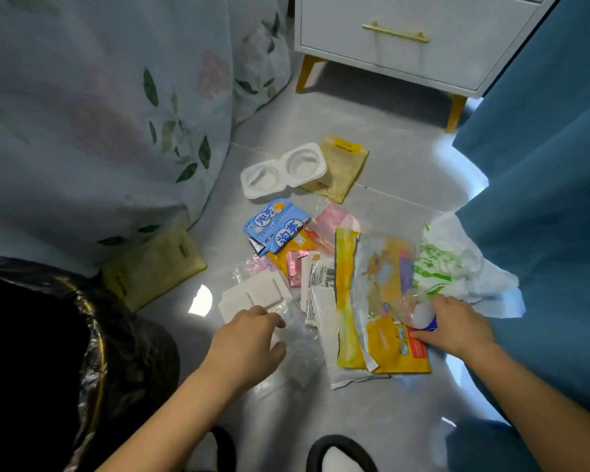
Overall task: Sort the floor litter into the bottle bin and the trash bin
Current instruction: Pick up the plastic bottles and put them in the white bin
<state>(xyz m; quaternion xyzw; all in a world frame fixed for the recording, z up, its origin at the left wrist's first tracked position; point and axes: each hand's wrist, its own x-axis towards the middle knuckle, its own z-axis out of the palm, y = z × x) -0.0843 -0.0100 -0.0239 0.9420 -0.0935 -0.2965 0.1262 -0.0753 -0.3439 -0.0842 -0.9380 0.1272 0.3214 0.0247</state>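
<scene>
Litter lies spread on the grey floor. A large yellow snack bag (378, 301) lies in the middle, beside a blue wrapper (276, 226), a white twin-cup tray (283, 170), a yellow pouch (344, 165) and a green-printed plastic bag (450, 264). My right hand (453, 325) grips a crumpled clear wrapper with a white lump (419, 311) on the yellow bag's right edge. My left hand (249, 342) hovers with fingers spread over a clear plastic film (300, 352), next to a white flat card (256, 294). The black-lined trash bin (92, 335) stands at the lower left.
A floral bedspread (99, 114) hangs at the left, with another yellow pouch (154, 267) at its hem. A white nightstand (406, 39) with gold legs stands at the back. A blue curtain (552, 165) fills the right side. My slippers (341, 451) show at the bottom edge.
</scene>
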